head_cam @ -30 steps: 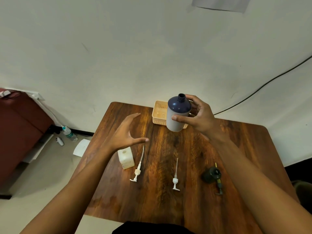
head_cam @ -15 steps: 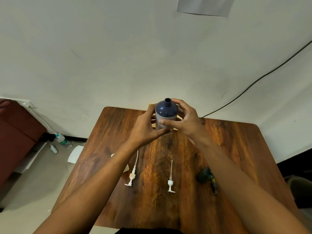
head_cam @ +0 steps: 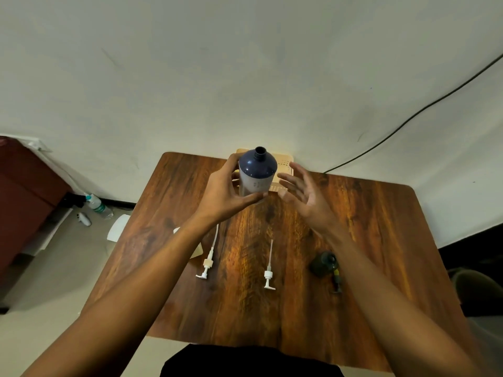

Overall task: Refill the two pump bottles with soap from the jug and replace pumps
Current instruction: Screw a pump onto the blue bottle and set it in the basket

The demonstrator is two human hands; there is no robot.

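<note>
Wooden table (head_cam: 367, 240). One jug (head_cam: 196, 250), mostly hidden under the left forearm. One basket (head_cam: 284, 164), half behind the uncapped bottle (head_cam: 257, 175), which the left hand (head_cam: 223, 194) clasps above the table's far end. Right hand (head_cam: 304, 197) spread beside it. One dark bottle (head_cam: 322, 263), partly obscured. Two pumps (head_cam: 208, 261) (head_cam: 269, 270) lying flat.

Dim, warm indoor light. A soft glare patch sits on the table (head_cam: 367, 219), nearer me than my left grip (head_cam: 226, 195). Straight lines bow toward the edges; fine detail looks soft.

Both forearms bare, stretched forward and converging, left hand (head_cam: 226, 193) raised, thumb and fingers curled round the bottle (head_cam: 257, 175), right hand (head_cam: 306, 197) just beside, palm facing inward, fingers spread and relaxed, apart from the bottle
</note>
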